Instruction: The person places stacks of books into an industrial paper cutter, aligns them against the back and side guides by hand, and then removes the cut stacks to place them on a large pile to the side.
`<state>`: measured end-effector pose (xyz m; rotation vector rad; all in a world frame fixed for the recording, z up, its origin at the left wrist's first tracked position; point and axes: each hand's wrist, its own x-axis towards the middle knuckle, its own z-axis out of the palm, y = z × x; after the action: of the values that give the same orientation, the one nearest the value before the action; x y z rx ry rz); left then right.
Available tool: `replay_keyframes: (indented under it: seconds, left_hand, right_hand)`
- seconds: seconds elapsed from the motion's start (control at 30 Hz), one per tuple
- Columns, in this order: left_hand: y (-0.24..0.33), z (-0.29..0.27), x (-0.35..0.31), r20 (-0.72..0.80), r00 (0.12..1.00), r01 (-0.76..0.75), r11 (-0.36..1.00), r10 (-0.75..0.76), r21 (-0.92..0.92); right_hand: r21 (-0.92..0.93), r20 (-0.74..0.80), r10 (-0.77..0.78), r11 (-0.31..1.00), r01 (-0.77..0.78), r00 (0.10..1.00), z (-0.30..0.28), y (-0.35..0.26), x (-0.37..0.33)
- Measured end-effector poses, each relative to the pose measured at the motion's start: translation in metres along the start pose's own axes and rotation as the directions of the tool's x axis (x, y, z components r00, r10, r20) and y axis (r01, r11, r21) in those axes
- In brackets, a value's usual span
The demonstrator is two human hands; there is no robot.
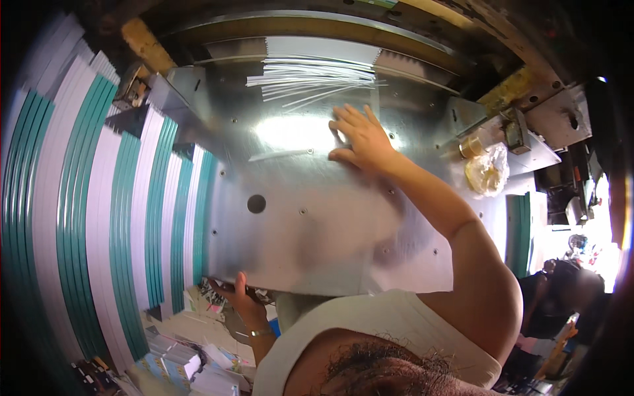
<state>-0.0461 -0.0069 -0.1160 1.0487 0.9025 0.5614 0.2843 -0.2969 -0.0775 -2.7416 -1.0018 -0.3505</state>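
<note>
Brightly lit metal table under right hand, teal-white stacks alongside

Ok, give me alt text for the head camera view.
A person's right hand is spread over a metal table near thin white strips; the left hand is by the table's near edge. Teal-and-white stacks line the left.

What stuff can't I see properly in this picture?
In the head view:
The right hand: its palm, hidden by the hand's back.
The left hand: its fingertips, lost in dark shadow.
The thin white strips: their number, hidden by overlapping.
The crumpled translucent plastic bag: its contents, blurred by wrinkles.
</note>
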Motion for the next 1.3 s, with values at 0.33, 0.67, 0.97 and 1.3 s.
replay_keyframes:
  seconds: [0.33, 0.67, 0.97, 1.3]
  left_hand:
    - [0.004, 0.000, 0.002, -0.032, 0.999, -0.001, 0.949, 0.012, 0.314]
    - [-0.023, -0.010, -0.015, 0.095, 0.989, -0.109, 0.994, 0.110, -0.023]
    - [-0.035, -0.043, -0.062, 0.268, 0.892, 0.451, 0.717, -0.362, -0.532]
    - [-0.017, -0.168, 0.062, -0.256, 0.961, 0.031, 0.956, -0.109, -0.291]
  right_hand:
    - [-0.139, -0.020, 0.183, 0.973, -0.184, 0.983, 0.003, 0.074, 0.158]
    - [0.365, -0.077, 0.102, 0.929, -0.067, 0.992, 0.010, -0.056, 0.047]
    - [0.682, -0.006, -0.575, 0.596, 0.423, 0.818, -0.018, -0.293, -0.153]
    - [0.746, 0.050, -0.241, 0.654, 0.124, 0.969, -0.069, -0.206, -0.151]
